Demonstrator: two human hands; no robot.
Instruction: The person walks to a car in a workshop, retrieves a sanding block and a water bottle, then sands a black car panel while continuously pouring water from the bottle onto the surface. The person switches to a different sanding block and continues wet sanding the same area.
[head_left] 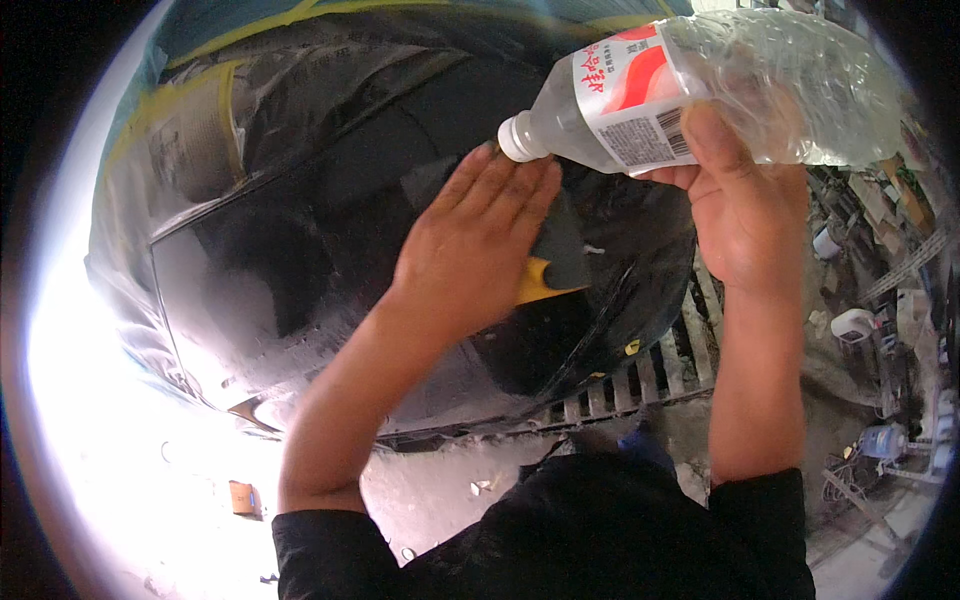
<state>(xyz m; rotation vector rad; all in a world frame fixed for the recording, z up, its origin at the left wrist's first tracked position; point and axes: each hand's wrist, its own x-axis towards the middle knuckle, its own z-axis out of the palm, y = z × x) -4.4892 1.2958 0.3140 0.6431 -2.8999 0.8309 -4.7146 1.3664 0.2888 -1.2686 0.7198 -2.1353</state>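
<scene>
A clear plastic bottle (570, 110) with a white and red label lies tilted almost sideways in my right hand (735, 205). My thumb presses its near side, and the other fingers are mostly hidden beneath it. The white-rimmed mouth points left, right above the fingertips of my left hand (465, 245). That hand rests flat on a glossy black car panel (230, 270), its fingers straight and close together. A yellow piece (545, 283) with a curved notch shows beside the palm; its kind is unclear. Whether liquid leaves the bottle cannot be made out.
Plastic film and yellow tape (228, 120) cover the area beyond the panel. Pale slats (645, 382) run under its near right edge. On the right floor are a white jug (853, 325), a blue-tinted water container (884, 440) and clutter. A small cardboard box (242, 497) sits lower left.
</scene>
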